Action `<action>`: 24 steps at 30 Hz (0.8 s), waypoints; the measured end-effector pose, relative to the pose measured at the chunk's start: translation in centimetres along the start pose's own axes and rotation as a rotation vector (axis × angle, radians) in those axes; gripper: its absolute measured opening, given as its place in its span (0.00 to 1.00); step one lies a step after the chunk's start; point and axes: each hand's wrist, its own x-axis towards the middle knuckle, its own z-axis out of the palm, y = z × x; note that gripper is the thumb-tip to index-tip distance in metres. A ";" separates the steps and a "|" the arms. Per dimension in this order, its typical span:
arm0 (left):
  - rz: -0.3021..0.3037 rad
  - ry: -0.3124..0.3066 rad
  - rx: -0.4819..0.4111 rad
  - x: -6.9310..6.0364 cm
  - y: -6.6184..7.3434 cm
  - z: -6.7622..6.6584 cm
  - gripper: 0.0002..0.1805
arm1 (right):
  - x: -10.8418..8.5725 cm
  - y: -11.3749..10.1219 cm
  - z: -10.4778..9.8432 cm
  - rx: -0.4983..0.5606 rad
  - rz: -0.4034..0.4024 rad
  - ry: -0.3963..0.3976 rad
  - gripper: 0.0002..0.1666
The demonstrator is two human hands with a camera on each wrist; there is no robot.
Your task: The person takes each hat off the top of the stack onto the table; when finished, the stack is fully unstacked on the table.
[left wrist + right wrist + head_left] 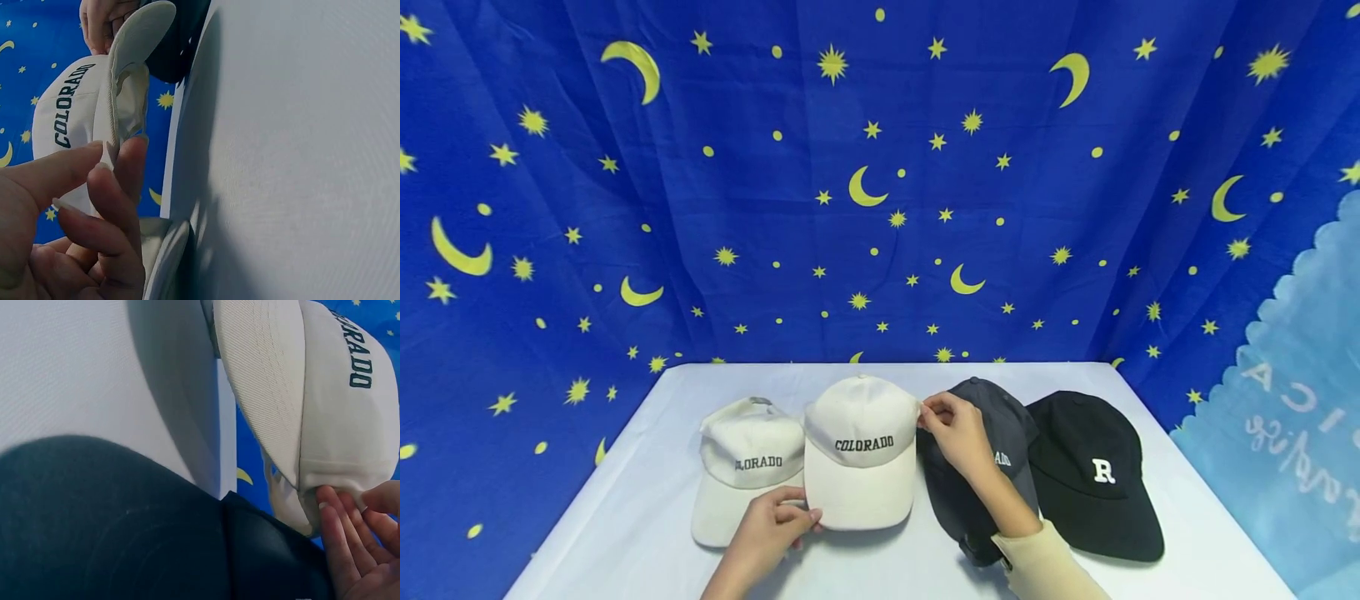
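A white baseball cap [861, 479] lettered COLORADO is held up off the table between both hands. My left hand [771, 529] pinches the edge of its brim at the lower left corner, thumb on one face and fingers on the other, as the left wrist view shows on the brim [134, 37]. My right hand [955, 425] pinches the crown's side edge at the right; in the right wrist view its fingertips [328, 494] grip the cap's lower rim [337, 475]. The cap's lettering faces the head camera, and its back is hidden there.
Left of the held cap lies another white COLORADO cap [748, 500], partly covered. A dark grey cap [951, 492] sits under my right forearm, and a black cap [1093, 467] with a white R lies beside it. All rest on a white-covered table [617, 533] before a blue star-patterned curtain [790, 217].
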 end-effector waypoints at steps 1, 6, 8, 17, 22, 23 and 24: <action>0.005 -0.010 -0.002 0.0 0.0 0.1 0.25 | 0.0 0.1 -0.1 -0.006 -0.001 0.002 0.03; 0.015 -0.063 0.007 0.1 0.0 0.4 0.28 | -0.1 0.3 -0.5 -0.031 -0.009 0.006 0.05; 0.011 -0.080 0.010 0.1 -0.1 0.5 0.29 | -0.1 0.3 -0.7 -0.037 -0.005 0.004 0.06; -0.046 -0.103 0.034 0.2 -0.4 0.6 0.32 | -0.5 0.6 -0.3 -0.059 0.013 -0.015 0.05; -0.051 -0.094 0.044 0.1 -0.4 0.3 0.32 | -0.6 0.6 0.1 -0.064 0.013 -0.027 0.03; -0.050 -0.092 0.042 0.1 -0.4 0.3 0.32 | -0.6 0.5 0.2 -0.064 0.015 -0.031 0.03; -0.054 -0.091 0.040 0.0 -0.4 0.2 0.32 | -0.6 0.5 0.3 -0.064 0.015 -0.034 0.03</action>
